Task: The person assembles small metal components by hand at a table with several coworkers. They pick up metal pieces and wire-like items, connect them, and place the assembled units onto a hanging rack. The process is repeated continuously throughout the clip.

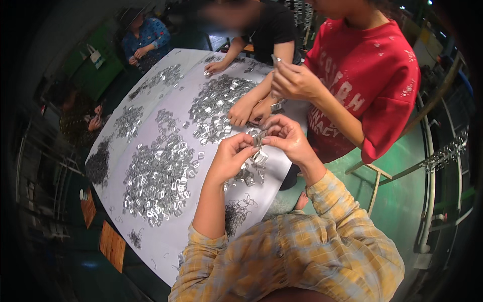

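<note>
L hand (234, 155), R hand (290, 141), metal pc (258, 138) held btwn, wht tbl (146, 108)

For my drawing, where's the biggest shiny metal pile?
In the head view, the metal pile lies left of centre on the white table, left of the left hand, above a small wire tangle.

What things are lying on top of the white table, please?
On the white table lie several piles of small, shiny silver metal pieces and tangled heaps of thin, dark, curved wires. Under the piles, the table's surface is hidden.
</note>
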Tool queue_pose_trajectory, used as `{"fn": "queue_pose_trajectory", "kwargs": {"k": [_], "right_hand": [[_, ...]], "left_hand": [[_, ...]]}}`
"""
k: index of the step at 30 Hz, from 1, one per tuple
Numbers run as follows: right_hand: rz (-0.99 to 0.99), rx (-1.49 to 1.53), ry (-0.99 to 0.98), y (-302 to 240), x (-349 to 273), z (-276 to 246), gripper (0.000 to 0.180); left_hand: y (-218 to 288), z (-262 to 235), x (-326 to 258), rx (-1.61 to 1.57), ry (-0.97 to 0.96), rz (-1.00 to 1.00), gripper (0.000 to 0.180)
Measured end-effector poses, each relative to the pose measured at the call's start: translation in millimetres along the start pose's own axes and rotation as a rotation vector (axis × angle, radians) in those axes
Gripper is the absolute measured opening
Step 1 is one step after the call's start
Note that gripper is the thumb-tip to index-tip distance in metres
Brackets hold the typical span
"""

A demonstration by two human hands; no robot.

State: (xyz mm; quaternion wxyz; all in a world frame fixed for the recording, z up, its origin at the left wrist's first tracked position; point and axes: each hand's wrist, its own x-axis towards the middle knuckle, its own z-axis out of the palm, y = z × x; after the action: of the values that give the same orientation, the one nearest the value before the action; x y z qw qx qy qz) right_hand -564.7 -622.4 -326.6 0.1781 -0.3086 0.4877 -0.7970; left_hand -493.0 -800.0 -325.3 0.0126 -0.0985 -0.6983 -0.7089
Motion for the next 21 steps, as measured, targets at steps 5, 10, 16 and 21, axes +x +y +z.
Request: {"fn": "queue_pose_trajectory", "kwargs": {"k": [5, 10, 16, 21], "right_hand": [[-0.024, 0.043, -0.046, -2, -7, -12, 0.026], [-0.101, -0.045, -0.040, -9, -12, -17, 0.025], [-0.147, -0.133, -0.002, -14, -17, -20, 0.025], [-0.215, -0.153, 0.118, -23, -25, -19, 0.023]], "left_hand": [[-3, 7, 9, -0.062, -0.073, -0.020, 0.010], [-1, 18, 14, -0.138, -0.092, 0.017, 0.018], [-20, 1, 26, -0.059, 0.012, 0.102, 0.016], [-66, -29, 27, 0.335, 0.257, -0.007, 0.010]]}}
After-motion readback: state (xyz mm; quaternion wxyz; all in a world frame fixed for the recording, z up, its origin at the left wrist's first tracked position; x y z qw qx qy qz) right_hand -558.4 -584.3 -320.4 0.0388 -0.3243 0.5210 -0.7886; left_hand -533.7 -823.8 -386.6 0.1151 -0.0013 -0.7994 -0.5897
